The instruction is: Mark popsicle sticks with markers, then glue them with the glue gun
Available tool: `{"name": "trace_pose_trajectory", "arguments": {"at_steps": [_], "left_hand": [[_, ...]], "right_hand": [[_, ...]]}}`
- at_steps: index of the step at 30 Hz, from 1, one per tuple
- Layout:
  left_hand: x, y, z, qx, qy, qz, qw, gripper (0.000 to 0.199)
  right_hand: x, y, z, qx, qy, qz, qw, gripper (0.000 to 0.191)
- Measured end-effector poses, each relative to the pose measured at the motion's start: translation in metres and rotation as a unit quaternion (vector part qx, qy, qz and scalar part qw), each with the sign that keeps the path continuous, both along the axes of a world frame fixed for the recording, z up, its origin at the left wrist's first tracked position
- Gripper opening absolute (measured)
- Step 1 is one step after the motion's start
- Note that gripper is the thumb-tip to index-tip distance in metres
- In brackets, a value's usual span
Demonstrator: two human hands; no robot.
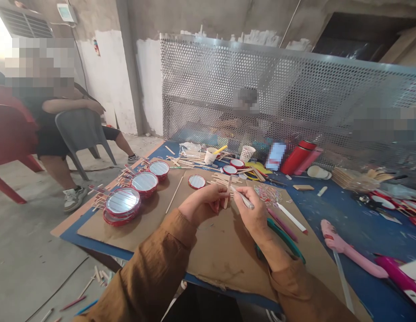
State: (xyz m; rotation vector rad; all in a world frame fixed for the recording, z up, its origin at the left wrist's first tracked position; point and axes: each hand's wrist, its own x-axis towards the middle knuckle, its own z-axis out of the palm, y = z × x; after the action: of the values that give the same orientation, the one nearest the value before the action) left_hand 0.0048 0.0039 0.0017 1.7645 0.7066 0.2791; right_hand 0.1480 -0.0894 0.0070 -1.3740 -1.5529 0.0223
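Note:
My left hand (206,201) pinches a flat wooden craft stick (228,188), holding it nearly upright above the cardboard sheet (211,257). Close by on the right, my right hand (255,212) grips a white pen (244,199), its tip end near the stick. Under my right forearm lies a green-handled tool (295,246), partly hidden. A white marker (292,218), a pink pen (282,225) and a heap of coloured rubber bands (270,195) lie beyond it. Red-rimmed round pieces with wooden-stick necks (123,201) stand at the left, and a small red-rimmed disc (196,181) lies behind my left hand.
A pink glue gun (349,255) lies at the right on the blue table (328,197). Paper cups (247,153), loose craft sticks (194,157), a phone (276,155) and a red bottle (298,157) line the back, before a perforated metal screen (208,80). A person sits on a grey chair (81,134).

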Motion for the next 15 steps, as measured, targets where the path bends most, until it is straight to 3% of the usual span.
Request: {"name": "trace_pose_trajectory", "arguments": {"at_steps": [15], "left_hand": [[0.0041, 0.0082, -0.0094, -0.018, -0.013, 0.007, 1.000, 0.027]], "right_hand": [[0.0003, 0.0003, -0.0006, -0.002, 0.003, 0.000, 1.000, 0.016]]}}
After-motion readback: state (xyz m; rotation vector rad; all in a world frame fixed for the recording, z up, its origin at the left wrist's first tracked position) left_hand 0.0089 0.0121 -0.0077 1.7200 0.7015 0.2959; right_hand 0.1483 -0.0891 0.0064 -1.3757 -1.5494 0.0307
